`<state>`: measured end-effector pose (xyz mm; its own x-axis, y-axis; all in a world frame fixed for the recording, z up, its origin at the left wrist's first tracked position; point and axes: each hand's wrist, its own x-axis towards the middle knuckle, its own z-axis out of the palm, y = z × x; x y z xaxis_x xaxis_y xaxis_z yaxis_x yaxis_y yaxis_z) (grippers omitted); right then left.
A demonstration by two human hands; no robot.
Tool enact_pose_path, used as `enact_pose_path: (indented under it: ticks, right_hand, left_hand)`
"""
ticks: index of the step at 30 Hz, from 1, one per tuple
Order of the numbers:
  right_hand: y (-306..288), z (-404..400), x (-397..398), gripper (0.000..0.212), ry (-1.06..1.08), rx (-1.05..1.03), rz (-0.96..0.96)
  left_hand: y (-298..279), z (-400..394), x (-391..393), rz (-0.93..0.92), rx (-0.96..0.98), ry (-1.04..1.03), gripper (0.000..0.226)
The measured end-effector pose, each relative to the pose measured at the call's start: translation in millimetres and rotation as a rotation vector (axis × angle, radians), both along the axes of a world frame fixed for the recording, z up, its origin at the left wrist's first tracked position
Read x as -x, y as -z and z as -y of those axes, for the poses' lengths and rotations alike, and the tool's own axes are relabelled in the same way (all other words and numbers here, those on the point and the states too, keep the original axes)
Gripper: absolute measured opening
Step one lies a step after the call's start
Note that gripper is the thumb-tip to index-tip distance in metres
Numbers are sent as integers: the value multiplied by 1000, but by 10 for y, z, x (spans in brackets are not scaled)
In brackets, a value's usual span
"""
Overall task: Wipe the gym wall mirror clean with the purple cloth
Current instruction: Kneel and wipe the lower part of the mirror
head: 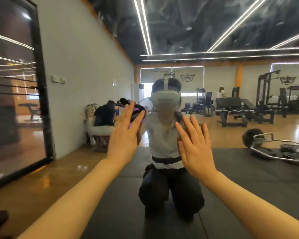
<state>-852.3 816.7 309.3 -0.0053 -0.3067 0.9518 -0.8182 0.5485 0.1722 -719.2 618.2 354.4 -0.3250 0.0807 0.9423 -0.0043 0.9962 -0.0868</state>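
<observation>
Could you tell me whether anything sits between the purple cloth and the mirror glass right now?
Nothing visible does. The left hand presses the purple cloth flat against the mirror, and the right hand lies open on the glass beside it.

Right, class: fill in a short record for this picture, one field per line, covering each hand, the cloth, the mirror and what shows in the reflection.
left hand: fingers straight, pressing the purple cloth flat to the glass
right hand: open palm flat on the mirror, holding nothing
purple cloth: bunched under the left fingers, only partly visible
mirror: fills most of the view
reflection: kneeling person wearing a headset, on a dark floor mat; weight benches and a barbell frame behind
</observation>
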Motion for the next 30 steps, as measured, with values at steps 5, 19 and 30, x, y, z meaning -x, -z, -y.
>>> enact_pose_path:
  ticks: [5, 19, 30]
  right_hand:
    - [40, 20, 109, 53, 45, -4, -55]
    - [65, 61, 144, 57, 111, -1, -89]
    - [72, 77, 152, 59, 143, 13, -120]
  left_hand:
    - [498, 180, 57, 183, 396, 104, 60]
    - [240, -47, 113, -29, -17, 26, 65]
    - [484, 91, 6, -177, -509, -158, 65]
